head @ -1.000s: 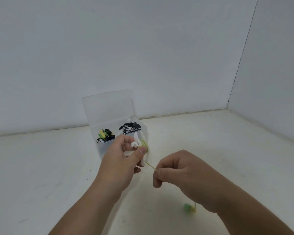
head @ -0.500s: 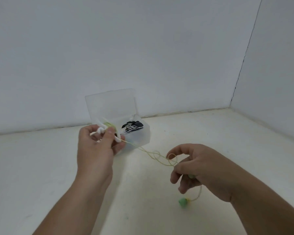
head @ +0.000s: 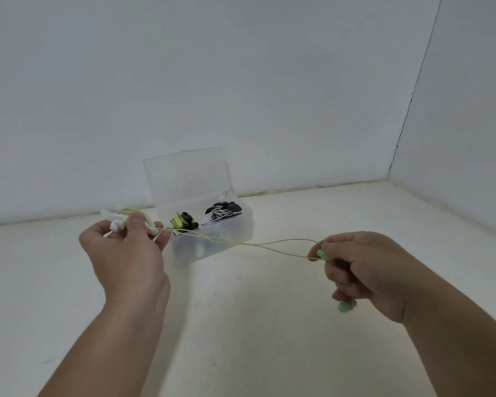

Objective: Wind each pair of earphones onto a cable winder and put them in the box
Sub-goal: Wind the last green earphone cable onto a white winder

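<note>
1. My right hand, at 4 o'clock in the view. Fingers are curled in. Thumb and forefinger pinch the earphone cable. One green earbud sits at the fingertips. A second green earbud sticks out beneath the curled lower fingers.

2. My left hand, at 8 o'clock. It grips the white cable winder, with the thumb pressed on top and the fingers curled behind. The palm side is turned away from me.

3. Earphone cable, yellow-green and thin. It runs through the air from the winder at 9 o'clock to my right hand at 3 o'clock, as two strands with a small loop partway along. A few turns already lie on the winder, just above my thumb. The cable crosses in front of the box; I cannot tell whether it touches it.

4. Pale surface, beneath both forearms.

5. Clear plastic box, near centre, just to the 3 o'clock side of my left hand, standing on the surface. Its lid is up, toward 12 o'clock.

6. Box contents: one yellow-green and black wound set, and one black-and-white striped wound set at its 3 o'clock side.

7. Grey walls, behind the box, meeting in a corner at 2 o'clock.
</note>
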`<state>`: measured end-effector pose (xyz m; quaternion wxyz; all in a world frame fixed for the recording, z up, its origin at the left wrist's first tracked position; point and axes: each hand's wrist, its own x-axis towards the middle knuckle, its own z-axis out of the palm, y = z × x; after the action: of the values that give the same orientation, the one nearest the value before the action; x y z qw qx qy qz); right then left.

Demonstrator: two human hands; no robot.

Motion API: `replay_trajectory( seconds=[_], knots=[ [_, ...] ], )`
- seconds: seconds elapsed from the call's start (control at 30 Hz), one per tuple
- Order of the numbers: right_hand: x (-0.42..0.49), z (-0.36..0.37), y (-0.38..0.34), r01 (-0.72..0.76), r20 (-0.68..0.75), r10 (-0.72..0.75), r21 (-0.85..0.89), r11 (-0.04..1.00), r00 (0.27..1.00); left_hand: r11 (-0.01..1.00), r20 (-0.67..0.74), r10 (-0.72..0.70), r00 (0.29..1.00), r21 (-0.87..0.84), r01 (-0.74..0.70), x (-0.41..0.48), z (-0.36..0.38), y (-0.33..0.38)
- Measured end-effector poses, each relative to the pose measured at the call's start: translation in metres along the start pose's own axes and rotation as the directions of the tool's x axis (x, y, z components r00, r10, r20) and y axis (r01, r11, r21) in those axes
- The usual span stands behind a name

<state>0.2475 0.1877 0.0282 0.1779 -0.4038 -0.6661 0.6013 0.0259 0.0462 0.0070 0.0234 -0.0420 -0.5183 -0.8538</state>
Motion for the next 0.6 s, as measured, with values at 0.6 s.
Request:
replay_trajectory(
  seconds=[0.6],
  knots=[
    [0.025,0.001,0.024,0.093,-0.334,-0.486,-0.741,0.664,0.808,0.968,0.277,0.182,0.943,0.117,-0.222,-0.031,0.01,0.008]
  ],
)
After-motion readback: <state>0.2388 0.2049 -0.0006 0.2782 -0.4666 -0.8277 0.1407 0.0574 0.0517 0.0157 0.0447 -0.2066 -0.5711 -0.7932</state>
